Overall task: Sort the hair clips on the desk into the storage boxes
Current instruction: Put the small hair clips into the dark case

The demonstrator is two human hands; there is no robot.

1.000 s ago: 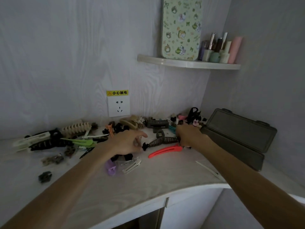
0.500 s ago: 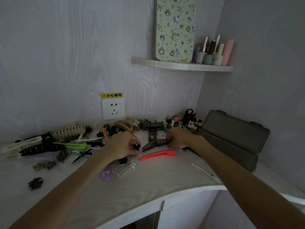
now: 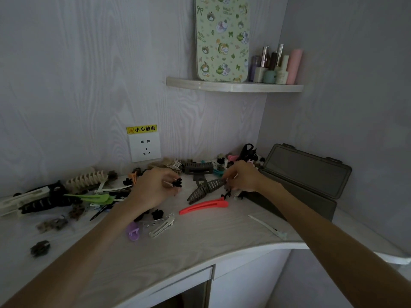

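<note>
Head view, looking down at a pale wood-grain desk (image 3: pixel 200 247) set in a corner. Left hand (image 3: pixel 153 190): fingers curled, pinching a small black clip (image 3: pixel 178 182) above the desk surface. Right hand (image 3: pixel 242 176): fingers curled around the far end of a grey claw clip (image 3: pixel 205 189), whose near end rests on the desk. A red clip (image 3: pixel 203 206) lies on the desk just in front of the claw clip, apart from both hands. To the right, a dark grey box (image 3: pixel 295 196) stands open, its lid (image 3: pixel 307 168) tilted back toward the wall; the right wrist is just beside its near wall. What the box holds cannot be seen.

Loose clips are scattered along the back and left of the desk: a green clip (image 3: pixel 91 198), a cream claw clip (image 3: pixel 85 178), a large black clip (image 3: pixel 42 204), a purple clip (image 3: pixel 133 231), a silver clip (image 3: pixel 162 226) beside it, and a white clip (image 3: pixel 268 226) alone near the desk's front right edge. A wall socket (image 3: pixel 145 147) with a yellow label (image 3: pixel 142 129) sits above the pile. A corner shelf (image 3: pixel 233 86) carries a patterned tin (image 3: pixel 222 38) and several bottles (image 3: pixel 275 67).
</note>
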